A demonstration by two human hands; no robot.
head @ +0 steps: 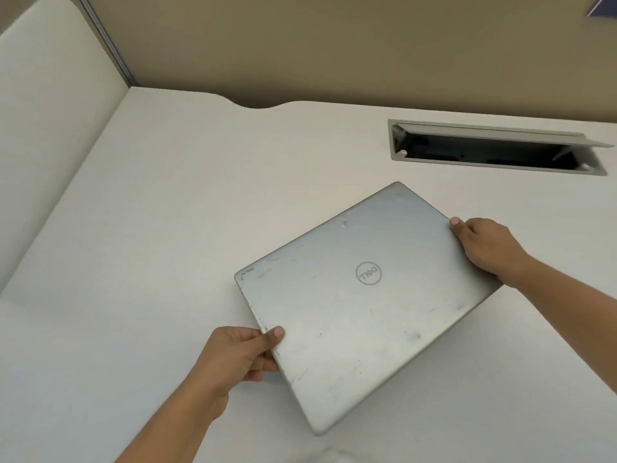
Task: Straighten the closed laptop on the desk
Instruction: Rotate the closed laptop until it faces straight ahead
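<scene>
A closed silver laptop point(364, 309) with a round logo on its scuffed lid lies on the white desk point(150, 228), turned at a clear angle to the desk's edges. My left hand point(233, 359) grips its left side, thumb on the lid and fingers under the edge. My right hand point(490, 245) holds the right side near the far corner, thumb on top. The laptop's near right part looks slightly lifted, casting a shadow on the desk.
An open cable hatch point(494, 152) with a raised flap is sunk into the desk behind the laptop on the right. A beige partition wall point(334, 45) closes the back, and a white side panel point(50, 111) stands at the left.
</scene>
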